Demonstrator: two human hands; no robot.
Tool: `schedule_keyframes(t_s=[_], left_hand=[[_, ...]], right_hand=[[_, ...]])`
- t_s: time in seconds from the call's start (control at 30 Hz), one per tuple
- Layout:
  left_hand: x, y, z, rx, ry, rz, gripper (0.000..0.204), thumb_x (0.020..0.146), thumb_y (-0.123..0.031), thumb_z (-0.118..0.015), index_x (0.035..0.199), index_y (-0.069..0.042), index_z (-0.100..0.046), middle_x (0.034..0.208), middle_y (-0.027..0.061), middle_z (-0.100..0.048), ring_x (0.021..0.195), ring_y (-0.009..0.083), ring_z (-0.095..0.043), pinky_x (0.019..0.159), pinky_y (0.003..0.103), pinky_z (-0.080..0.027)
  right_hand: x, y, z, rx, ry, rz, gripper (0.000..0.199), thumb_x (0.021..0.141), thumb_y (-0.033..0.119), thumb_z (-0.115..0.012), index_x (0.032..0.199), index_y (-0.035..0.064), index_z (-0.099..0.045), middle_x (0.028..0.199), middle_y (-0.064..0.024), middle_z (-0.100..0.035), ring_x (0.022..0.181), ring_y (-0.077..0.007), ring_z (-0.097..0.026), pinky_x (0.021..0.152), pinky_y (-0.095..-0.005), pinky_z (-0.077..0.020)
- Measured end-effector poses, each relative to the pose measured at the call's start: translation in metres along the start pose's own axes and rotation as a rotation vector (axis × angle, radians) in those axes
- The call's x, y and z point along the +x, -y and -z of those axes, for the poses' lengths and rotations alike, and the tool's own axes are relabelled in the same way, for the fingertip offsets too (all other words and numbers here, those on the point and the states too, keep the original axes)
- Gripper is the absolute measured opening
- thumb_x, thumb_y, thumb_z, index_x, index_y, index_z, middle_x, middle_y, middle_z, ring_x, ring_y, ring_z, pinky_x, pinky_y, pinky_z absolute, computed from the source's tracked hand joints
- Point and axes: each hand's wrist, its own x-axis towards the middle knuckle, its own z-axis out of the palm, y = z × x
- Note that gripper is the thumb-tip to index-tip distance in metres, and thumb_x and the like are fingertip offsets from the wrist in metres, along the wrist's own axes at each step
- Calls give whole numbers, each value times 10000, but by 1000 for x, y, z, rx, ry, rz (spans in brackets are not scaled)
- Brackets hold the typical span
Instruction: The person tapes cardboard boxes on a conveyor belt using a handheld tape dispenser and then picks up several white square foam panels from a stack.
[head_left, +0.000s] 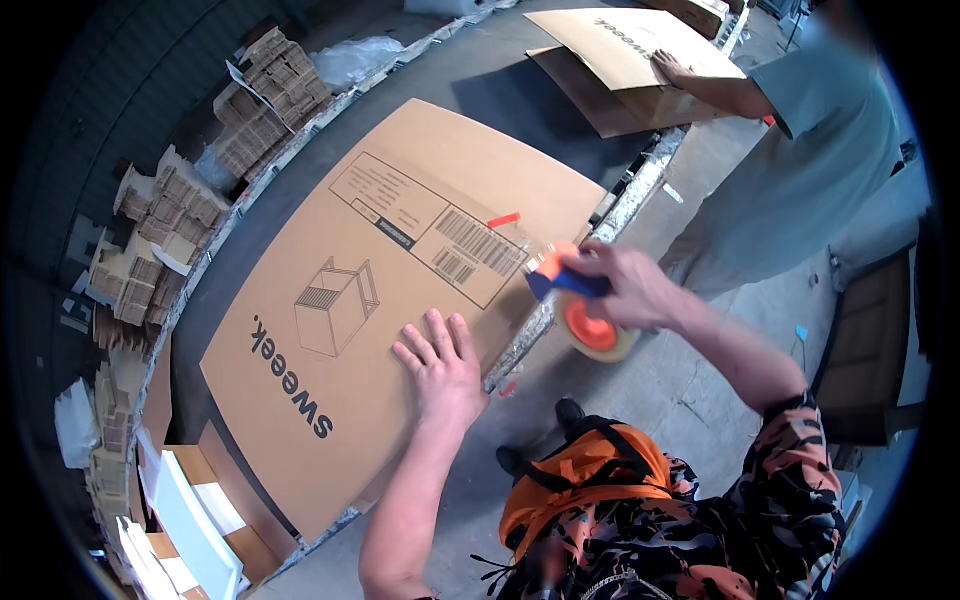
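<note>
A large flat brown cardboard box (400, 290) lies in front of me, printed with a line drawing, a label block and barcodes. My left hand (440, 368) rests on its top near the close edge, fingers spread and palm down. In my right hand (628, 288) is a tape dispenser (580, 290) with a blue handle, orange parts and a roll of tape. It is held at the box's right edge, slightly blurred. Clear tape seems to stretch from it to the box top, where a small red strip (505, 220) sits.
The box lies on a dark conveyor (510, 95). Farther along, a co-worker (810, 150) presses a hand on another cardboard box (640, 45) with raised flaps. Stacked cardboard pieces (270, 100) line the left side. An open carton with white panels (200, 520) is at lower left.
</note>
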Motion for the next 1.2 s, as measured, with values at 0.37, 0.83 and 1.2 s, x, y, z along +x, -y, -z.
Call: schedule_keyframes(t_s=[0.37, 0.83, 1.2], left_hand=[[2, -4, 16, -136, -8, -68, 974, 691, -370, -774, 1473, -50, -290, 1513, 258, -258, 1319, 551, -303, 1064, 654, -245], [2, -8, 11, -51, -71, -17, 1099, 579, -366, -835, 1482, -65, -286, 1534, 227, -233, 1344, 496, -311, 1102, 574, -282], [-2, -9, 11, -130, -181, -62, 1067, 608, -347, -827, 1465, -11, -288, 1540, 197, -243, 1362, 483, -293, 1106, 576, -274]], right_hand=[[132, 42, 32, -465, 663, -26, 362, 573, 295, -674, 774, 0, -732, 784, -167, -707, 755, -302, -684, 667, -381, -523], [-62, -78, 8, 1459, 158, -312, 652, 741, 98, -658, 1357, -19, -475, 1165, -164, -634, 983, -217, -649, 916, -322, -508], [-70, -61, -49, 2118, 246, -455, 470, 765, 185, -591, 1146, -86, -541, 914, -224, -656, 707, -263, -667, 653, -354, -571]])
